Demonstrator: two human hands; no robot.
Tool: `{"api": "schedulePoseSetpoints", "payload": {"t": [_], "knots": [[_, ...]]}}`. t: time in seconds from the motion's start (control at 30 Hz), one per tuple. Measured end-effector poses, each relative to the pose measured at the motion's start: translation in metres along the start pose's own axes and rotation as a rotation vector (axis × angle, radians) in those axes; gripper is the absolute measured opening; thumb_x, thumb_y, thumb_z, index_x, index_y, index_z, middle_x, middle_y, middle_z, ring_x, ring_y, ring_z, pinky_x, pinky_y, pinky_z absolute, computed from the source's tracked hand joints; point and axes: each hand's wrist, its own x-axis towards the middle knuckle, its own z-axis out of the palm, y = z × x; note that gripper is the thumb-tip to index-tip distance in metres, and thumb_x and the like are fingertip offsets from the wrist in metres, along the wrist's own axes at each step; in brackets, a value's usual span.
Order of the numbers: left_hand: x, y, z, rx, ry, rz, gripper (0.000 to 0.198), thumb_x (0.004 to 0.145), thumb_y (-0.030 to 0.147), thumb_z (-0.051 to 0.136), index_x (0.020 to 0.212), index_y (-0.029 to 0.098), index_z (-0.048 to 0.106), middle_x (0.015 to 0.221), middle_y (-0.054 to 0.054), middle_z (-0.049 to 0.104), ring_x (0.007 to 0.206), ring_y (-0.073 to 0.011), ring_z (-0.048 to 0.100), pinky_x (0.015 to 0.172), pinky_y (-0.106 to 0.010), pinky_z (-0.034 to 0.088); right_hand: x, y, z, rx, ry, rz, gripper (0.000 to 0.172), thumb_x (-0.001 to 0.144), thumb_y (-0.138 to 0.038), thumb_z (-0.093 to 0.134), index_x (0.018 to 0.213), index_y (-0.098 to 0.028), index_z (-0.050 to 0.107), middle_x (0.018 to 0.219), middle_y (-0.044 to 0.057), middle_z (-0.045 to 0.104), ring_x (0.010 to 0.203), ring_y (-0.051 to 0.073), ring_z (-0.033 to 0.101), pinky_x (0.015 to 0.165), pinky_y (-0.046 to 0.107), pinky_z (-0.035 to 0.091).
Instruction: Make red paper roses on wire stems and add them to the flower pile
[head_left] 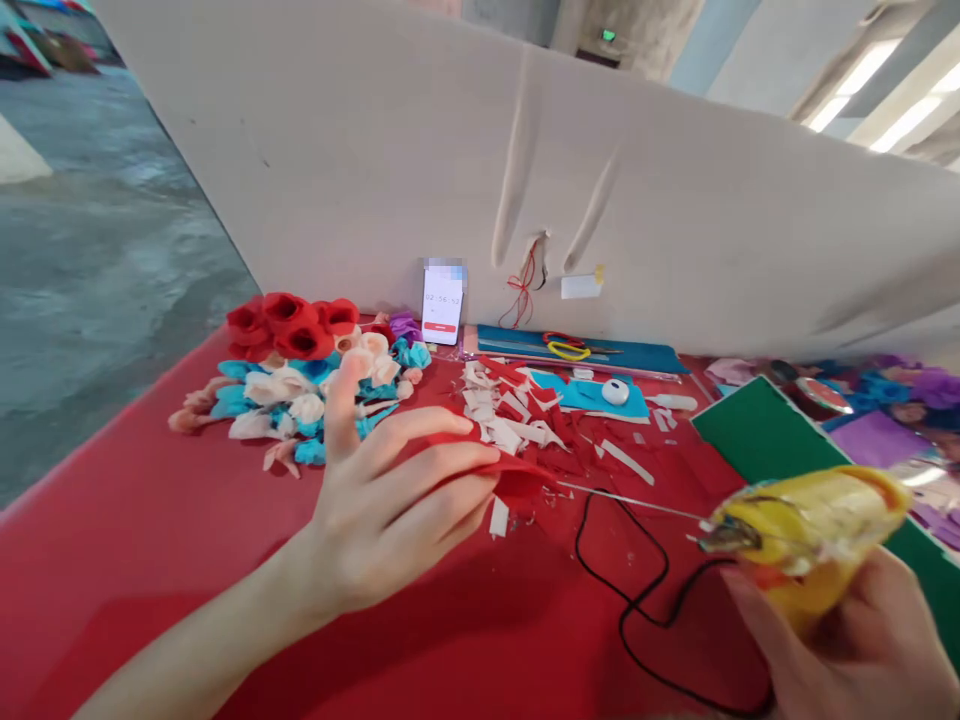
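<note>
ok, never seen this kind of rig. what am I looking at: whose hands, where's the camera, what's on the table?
There is no machine here. A person works with two bare hands, and the single picture comes from a camera worn on their head, looking forward and down. The left hand pinches a thin red felt piece at its fingertips. The right hand, at the lower right, has its grip closed round a yellow glue gun, whose black cord loops over the red tablecloth. On the cloth lie a heap of red, cream and blue felt flowers, red and white felt scraps and a green sheet. A white phone leans against a beige board at the back.
</note>
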Motion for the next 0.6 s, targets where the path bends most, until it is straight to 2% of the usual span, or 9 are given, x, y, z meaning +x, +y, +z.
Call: {"api": "schedulePoseSetpoints", "payload": {"t": [0.07,0.17,0.33,0.5,0.6], "knots": [[0.001,0.001,-0.005,-0.024,-0.012,-0.055,0.009,0.077,0.010,0.064,0.074,0.018,0.062,0.077,0.003,0.072,0.088,-0.0164,0.063,0.105,-0.047,0.034,0.002,-0.006,0.003,0.001,0.055,0.053,0.055,0.060,-0.051,0.072,0.104,-0.024,0.054,0.091,0.003,0.056,0.075,0.019,0.053,0.057,0.028,0.042],[0.002,-0.001,-0.008,-0.013,-0.013,-0.112,0.010,0.076,0.009,0.064,0.076,0.019,0.062,0.078,0.003,0.072,0.090,-0.0153,0.064,0.104,-0.044,0.037,0.016,0.002,0.011,0.071,0.008,0.068,0.059,0.056,-0.054,0.074,0.101,-0.022,0.055,0.084,0.001,0.056,0.067,0.016,0.051,0.052,0.026,0.040],[0.003,-0.010,-0.004,0.024,-0.029,-0.122,0.008,0.076,0.012,0.066,0.078,0.018,0.061,0.077,0.002,0.071,0.085,-0.0156,0.065,0.103,-0.048,0.037,0.039,0.012,0.018,0.113,-0.007,0.139,0.044,0.065,-0.051,0.072,0.095,-0.023,0.055,0.076,0.000,0.057,0.062,0.015,0.053,0.048,0.024,0.042],[0.000,-0.016,0.007,0.070,-0.142,-0.111,0.004,0.079,0.016,0.064,0.079,0.018,0.061,0.078,0.001,0.070,0.082,-0.0164,0.065,0.099,-0.048,0.042,0.045,-0.005,0.024,0.231,-0.005,0.162,0.038,0.064,-0.045,0.075,0.090,-0.022,0.058,0.074,-0.001,0.056,0.056,0.010,0.051,0.045,0.019,0.044],[-0.005,-0.016,0.017,0.056,-0.241,-0.136,0.001,0.081,0.018,0.061,0.081,0.019,0.061,0.081,0.002,0.070,0.084,-0.0164,0.064,0.097,-0.045,0.044,0.040,-0.010,0.034,0.408,-0.121,0.131,0.032,0.063,-0.035,0.076,0.084,-0.020,0.056,0.071,-0.003,0.053,0.050,0.007,0.047,0.036,0.016,0.039]]}}
